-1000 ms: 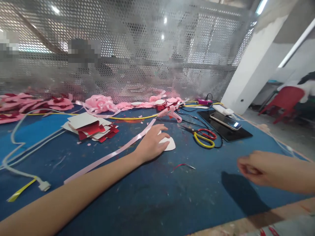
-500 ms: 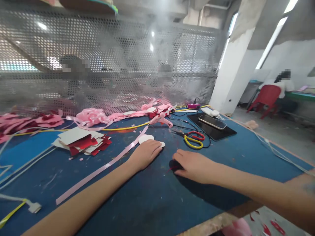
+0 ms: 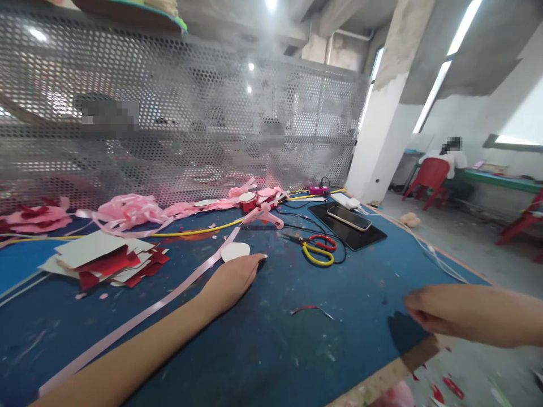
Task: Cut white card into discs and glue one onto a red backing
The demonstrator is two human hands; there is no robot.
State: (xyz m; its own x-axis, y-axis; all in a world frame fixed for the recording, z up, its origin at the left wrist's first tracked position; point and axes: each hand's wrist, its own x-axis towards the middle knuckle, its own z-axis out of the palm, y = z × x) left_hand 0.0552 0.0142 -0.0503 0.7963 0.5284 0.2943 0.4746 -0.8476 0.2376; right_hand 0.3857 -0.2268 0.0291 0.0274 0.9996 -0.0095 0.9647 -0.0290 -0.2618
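Observation:
My left hand (image 3: 235, 277) lies palm down on the blue work table. Its fingers are stretched out flat beside a rounded white cut piece (image 3: 236, 251), partly touching or overlapping it; the undersides are hidden. A pink ribbon (image 3: 173, 294) runs past the left wrist. Over the table's right front edge, my right hand (image 3: 449, 311) is raised with its fingers curled together; whatever they hold cannot be made out. Between the hands a short, thin red strand (image 3: 311, 308) rests on the table.
Scissors with red and yellow handles (image 3: 318, 250), a phone (image 3: 348, 218) on a black tablet (image 3: 373, 240) and a pink glue gun (image 3: 263, 216) lie farther back. Red and white cards (image 3: 102, 254) are stacked left. Cables cross the table before a perforated metal screen (image 3: 212, 113).
My right hand has moved from mid-table to the right, past the front edge, uncovering the thin red strand. My left hand stays beside the white piece. The view has shifted slightly right.

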